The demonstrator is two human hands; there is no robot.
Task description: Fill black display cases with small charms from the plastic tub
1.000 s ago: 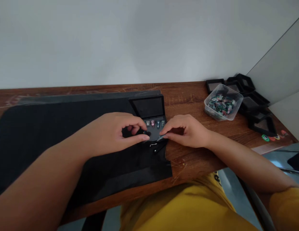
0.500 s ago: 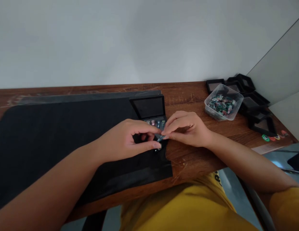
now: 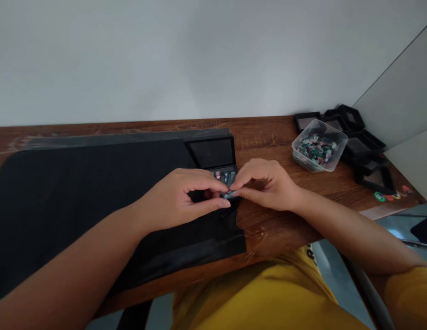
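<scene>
A small black case (image 3: 216, 153) stands with its lid up near the right end of the dark mat. Inside it is a row of decorated press-on nails (image 3: 226, 177), pinkish and blue-green. My right hand (image 3: 266, 183) pinches a pale blue press-on nail (image 3: 230, 194) between thumb and fingertips, over the front of the case. From the left, my left hand (image 3: 185, 195) curls its thumb and fingers around the front of the case, its index fingertip close to the right fingertips. The hands hide much of the case's lower part.
A clear plastic tub (image 3: 319, 146) full of loose press-on nails stands to the right on the wooden table (image 3: 268, 133). Several black cases (image 3: 363, 144) lie behind and beside it. Small coloured stickers (image 3: 379, 196) are near the right edge. A black mat (image 3: 79, 192) covers the left side.
The pale blue nail has moved slightly, and both hands' fingertips have shifted a little around it. My left thumb has moved slightly up. The case stays in place.
</scene>
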